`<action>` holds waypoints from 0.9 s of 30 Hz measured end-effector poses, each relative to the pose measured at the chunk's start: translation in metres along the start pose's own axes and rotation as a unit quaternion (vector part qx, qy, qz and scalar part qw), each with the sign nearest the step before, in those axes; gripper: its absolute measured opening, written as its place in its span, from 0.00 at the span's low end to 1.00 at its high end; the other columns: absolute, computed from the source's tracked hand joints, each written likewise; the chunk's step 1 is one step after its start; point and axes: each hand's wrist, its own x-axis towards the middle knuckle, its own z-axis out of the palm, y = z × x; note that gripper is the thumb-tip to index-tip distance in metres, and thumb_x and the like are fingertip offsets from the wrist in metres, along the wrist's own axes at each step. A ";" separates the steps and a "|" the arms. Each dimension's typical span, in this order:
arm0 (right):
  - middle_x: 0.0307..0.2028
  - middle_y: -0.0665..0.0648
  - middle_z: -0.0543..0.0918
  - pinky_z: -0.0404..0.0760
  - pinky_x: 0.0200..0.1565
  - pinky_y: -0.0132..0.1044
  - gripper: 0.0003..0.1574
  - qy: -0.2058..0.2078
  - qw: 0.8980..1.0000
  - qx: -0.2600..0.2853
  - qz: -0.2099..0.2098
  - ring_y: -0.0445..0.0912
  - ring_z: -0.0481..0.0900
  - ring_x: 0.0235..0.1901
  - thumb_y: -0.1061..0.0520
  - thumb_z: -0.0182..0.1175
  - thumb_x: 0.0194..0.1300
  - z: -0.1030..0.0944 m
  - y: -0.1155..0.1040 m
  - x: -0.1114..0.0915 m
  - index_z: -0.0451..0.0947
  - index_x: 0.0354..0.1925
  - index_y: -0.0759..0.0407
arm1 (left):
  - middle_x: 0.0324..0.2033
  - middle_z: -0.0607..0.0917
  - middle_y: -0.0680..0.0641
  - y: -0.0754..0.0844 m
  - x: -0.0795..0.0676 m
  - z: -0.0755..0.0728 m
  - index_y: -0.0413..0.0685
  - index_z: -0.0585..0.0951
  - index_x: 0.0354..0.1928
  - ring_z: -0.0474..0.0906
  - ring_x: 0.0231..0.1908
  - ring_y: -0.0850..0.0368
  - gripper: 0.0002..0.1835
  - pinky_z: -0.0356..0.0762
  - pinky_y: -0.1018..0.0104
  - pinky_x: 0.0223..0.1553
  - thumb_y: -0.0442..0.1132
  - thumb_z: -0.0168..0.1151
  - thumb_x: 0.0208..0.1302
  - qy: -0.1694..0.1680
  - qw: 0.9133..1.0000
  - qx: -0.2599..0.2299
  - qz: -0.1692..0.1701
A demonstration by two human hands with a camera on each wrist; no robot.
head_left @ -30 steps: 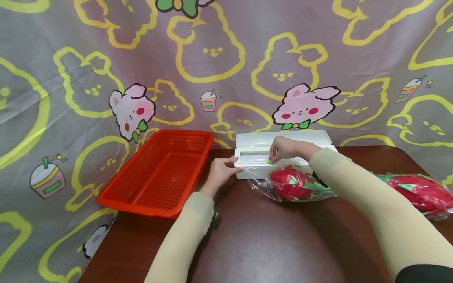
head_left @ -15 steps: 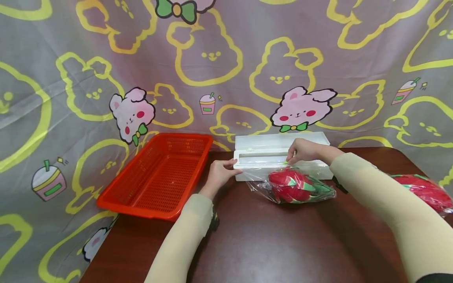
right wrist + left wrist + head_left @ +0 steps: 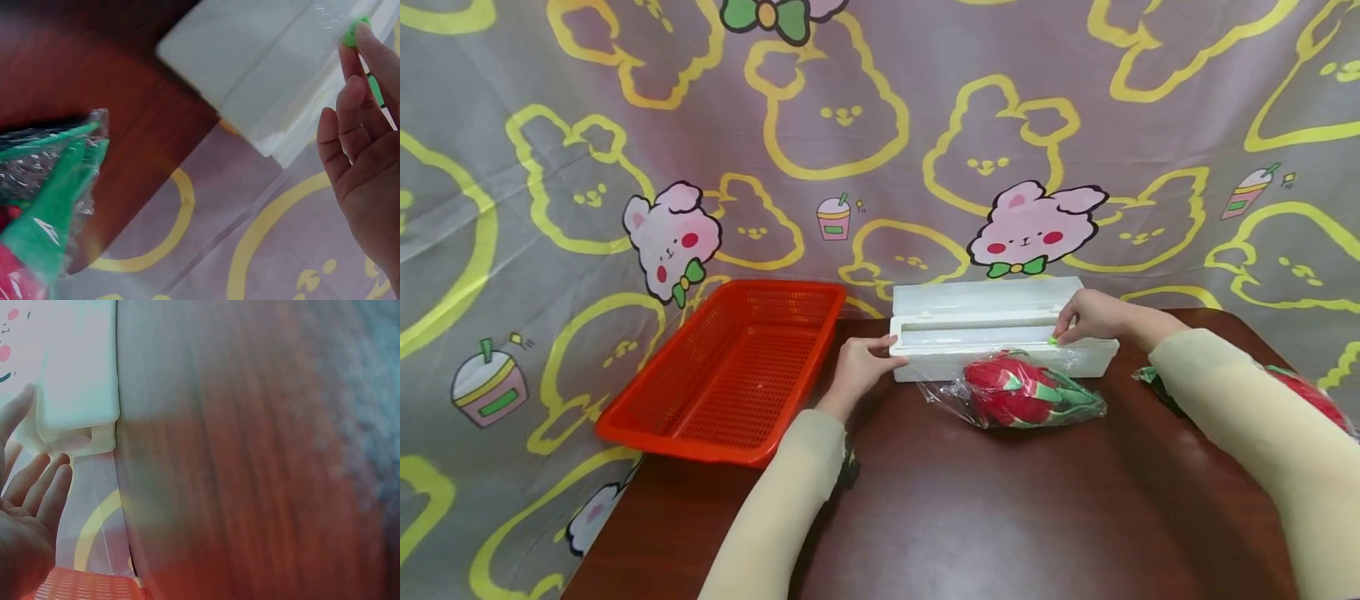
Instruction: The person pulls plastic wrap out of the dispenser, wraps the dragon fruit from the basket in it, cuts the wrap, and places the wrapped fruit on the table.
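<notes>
A white cling film dispenser (image 3: 1093,360) lies toward the back of the table with its lid (image 3: 985,297) raised behind. My left hand (image 3: 859,367) holds its left end, thumb at the front and fingers at the top corner. Near the right end, my right hand (image 3: 1093,317) pinches a small green slide cutter (image 3: 354,32) between thumb and index finger, the other fingers loosely bent. Clear film stretches from the dispenser's front edge over a red dragon fruit (image 3: 1011,390) with green scales, which lies on the table just before it.
An orange-red plastic basket (image 3: 758,385) stands to the left, near my left forearm. Another wrapped dragon fruit (image 3: 1309,398) lies at the right, partly behind my right sleeve. A grey cartoon-print cloth (image 3: 917,108) hangs behind the brown table (image 3: 970,508).
My right hand has slid the green cutter rightward along the dispenser, from near its middle to near its right end. My left hand stays at the left end.
</notes>
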 end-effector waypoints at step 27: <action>0.30 0.52 0.85 0.74 0.27 0.35 0.03 0.031 0.996 -0.061 -0.048 0.42 0.75 0.27 0.63 0.70 0.57 0.001 0.017 -0.016 0.87 0.32 0.61 | 0.41 0.88 0.49 0.000 0.001 -0.004 0.52 0.87 0.47 0.81 0.36 0.58 0.26 0.77 0.69 0.30 0.48 0.81 0.43 0.007 0.999 0.047 0.002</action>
